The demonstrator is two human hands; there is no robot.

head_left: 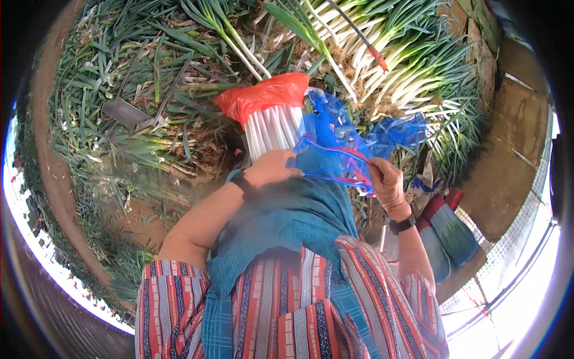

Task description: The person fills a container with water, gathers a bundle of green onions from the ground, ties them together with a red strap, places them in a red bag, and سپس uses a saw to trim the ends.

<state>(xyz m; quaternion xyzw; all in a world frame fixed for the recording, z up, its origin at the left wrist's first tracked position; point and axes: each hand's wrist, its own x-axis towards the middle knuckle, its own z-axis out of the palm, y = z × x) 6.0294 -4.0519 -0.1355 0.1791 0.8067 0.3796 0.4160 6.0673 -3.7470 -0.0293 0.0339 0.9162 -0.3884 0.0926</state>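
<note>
A bundle of trimmed leeks (pixel 272 130), white stalks side by side, lies across my lap with its far end wrapped in a red plastic bag (pixel 269 96). A blue mesh bag (pixel 326 158) with a pink-red edge spreads to the right of the bundle. My left hand (pixel 270 169), at the bundle's near end, has its fingers closed at the mesh bag's left edge; the near stalk ends are partly hidden behind it. Pinched in my right hand (pixel 387 182) is the pink-red edge on the bag's other side, so the mesh stretches between both hands.
Loose leeks (pixel 412 75) with roots and green tops are piled at the far right. Leaf scraps (pixel 113 66) cover the left side. A metal piece (pixel 127 113) lies among them. More blue mesh (pixel 397 131) and a rolled blue-red bundle (pixel 448 230) sit to the right.
</note>
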